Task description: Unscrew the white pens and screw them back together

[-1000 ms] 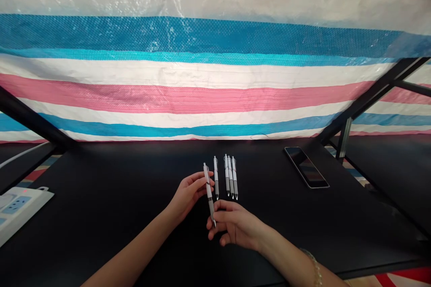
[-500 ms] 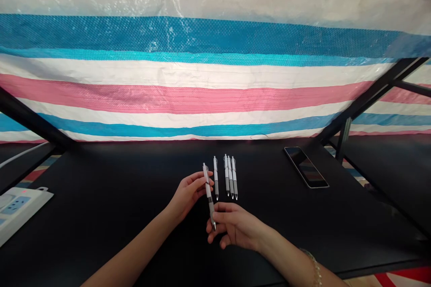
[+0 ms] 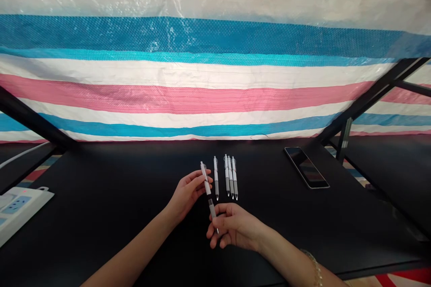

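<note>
My left hand (image 3: 188, 190) pinches the white upper barrel (image 3: 205, 181) of a click pen between thumb and fingers. The clip and push button point up and away from me. Below it, my right hand (image 3: 237, 226) has its thumb and fingers closed on the pen's grey grip section (image 3: 212, 210), with the metal tip showing under the thumb. A dark gap shows between barrel and grip; I cannot tell whether something bridges it. Just right of my left fingertips lies a single white and grey pen (image 3: 216, 177). Further right several matching pens (image 3: 230, 177) lie side by side.
A black phone (image 3: 307, 168) lies on the black table (image 3: 128, 175) to the right. At the left edge sits a white power strip (image 3: 23, 208) with a red light. Dark metal bars (image 3: 360, 101) flank the table, and a striped plastic sheet (image 3: 188, 98) hangs behind it.
The grip section has moved slightly down and right with my right hand, and a gap has opened between it and the white barrel. The barrel's top has shifted a little left.
</note>
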